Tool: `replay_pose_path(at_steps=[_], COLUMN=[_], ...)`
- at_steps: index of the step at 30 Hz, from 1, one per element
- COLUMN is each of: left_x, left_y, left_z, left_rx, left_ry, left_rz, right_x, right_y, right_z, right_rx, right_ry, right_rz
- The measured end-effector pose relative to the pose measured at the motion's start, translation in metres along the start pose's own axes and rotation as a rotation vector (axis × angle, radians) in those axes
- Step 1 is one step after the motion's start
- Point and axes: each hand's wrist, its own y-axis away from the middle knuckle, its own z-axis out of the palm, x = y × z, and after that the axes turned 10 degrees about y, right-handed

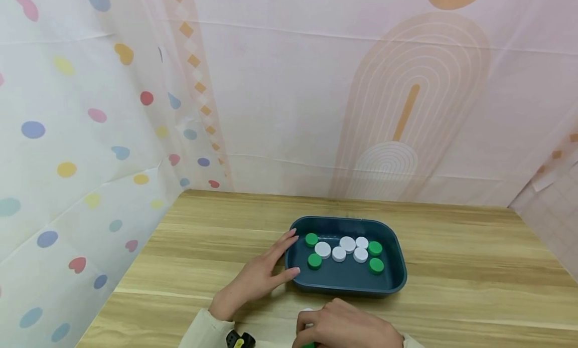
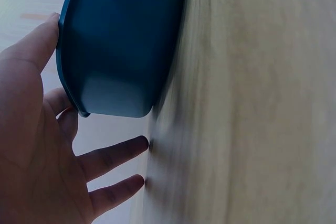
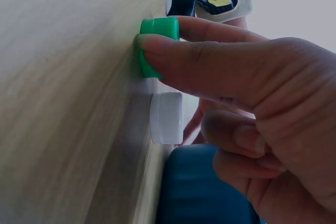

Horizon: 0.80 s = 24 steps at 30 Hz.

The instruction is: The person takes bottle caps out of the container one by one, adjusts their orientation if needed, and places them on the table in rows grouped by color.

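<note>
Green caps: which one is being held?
The one green cap outside the dark blue tray, pinched in the right hand; the other four green caps lie inside the tray.

Green cap pinched in right hand

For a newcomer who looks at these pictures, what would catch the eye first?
Probably the dark blue tray on the wooden table, with green caps and white caps inside. The left hand rests on its left rim; in front of the tray, the right hand pinches another green cap near another white cap.
</note>
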Motion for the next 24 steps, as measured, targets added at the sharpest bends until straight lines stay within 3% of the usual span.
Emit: replay_pose_path(at_steps=[13, 24], left_x=[0.000, -0.001], left_y=[0.003, 0.000], left_z=[0.002, 0.000], left_rx=[-0.002, -0.001], left_ry=[0.009, -0.001], left_rz=[-0.011, -0.001], right_x=[-0.003, -0.009], right_y=[0.002, 0.009], right_z=[0.000, -0.019], right_rx=[0.001, 0.060], right_ry=[-0.022, -0.074], right_rz=[0.009, 0.030])
